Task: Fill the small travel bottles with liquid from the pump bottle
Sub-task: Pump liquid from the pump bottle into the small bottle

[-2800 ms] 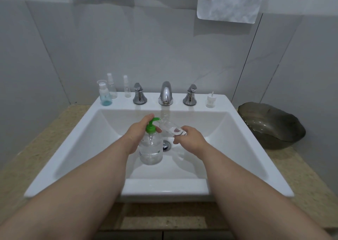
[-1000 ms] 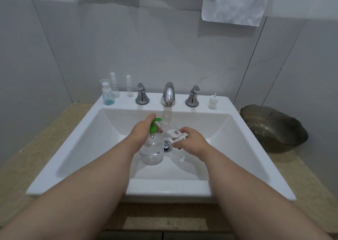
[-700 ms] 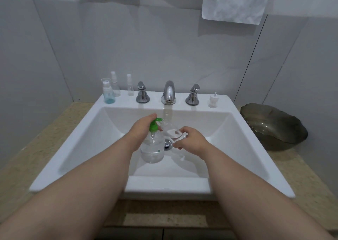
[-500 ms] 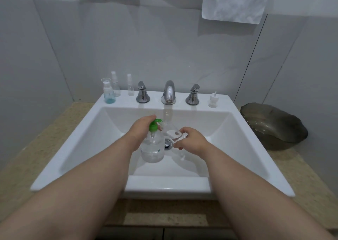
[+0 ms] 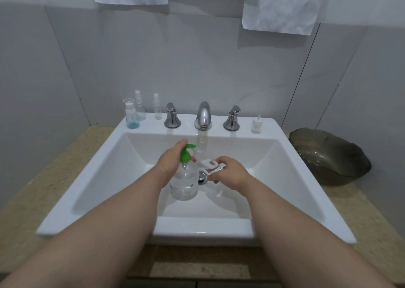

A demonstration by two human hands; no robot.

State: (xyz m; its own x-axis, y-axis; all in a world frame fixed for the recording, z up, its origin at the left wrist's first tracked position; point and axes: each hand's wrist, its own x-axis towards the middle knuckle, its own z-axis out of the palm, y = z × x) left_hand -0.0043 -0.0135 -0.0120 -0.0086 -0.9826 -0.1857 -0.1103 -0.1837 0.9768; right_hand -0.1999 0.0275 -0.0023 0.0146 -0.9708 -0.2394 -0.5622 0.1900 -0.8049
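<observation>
A clear pump bottle (image 5: pixel 184 181) with a green pump head stands inside the white sink (image 5: pixel 295 169). My left hand (image 5: pixel 173 160) wraps around its neck, with a finger on top of the pump. My right hand (image 5: pixel 230 172) holds a small clear travel bottle (image 5: pixel 208 165), tilted, its mouth close to the green spout. Three other small travel bottles stand on the sink's back ledge at the left: one with blue liquid (image 5: pixel 131 116) and two clear spray bottles (image 5: pixel 140 109) (image 5: pixel 157 106). A white pump cap (image 5: pixel 256 125) stands on the ledge at the right.
A chrome faucet (image 5: pixel 203 116) with two handles (image 5: pixel 172 119) (image 5: pixel 232 119) sits on the back ledge. A dark shell-shaped bowl (image 5: pixel 331 156) rests on the speckled counter (image 5: pixel 32 189) to the right. White towels (image 5: pixel 282 9) hang on the wall above.
The travel bottle turned from lying sideways to having its mouth under the spout. Both hands stay at the pump bottle; the view shifted slightly.
</observation>
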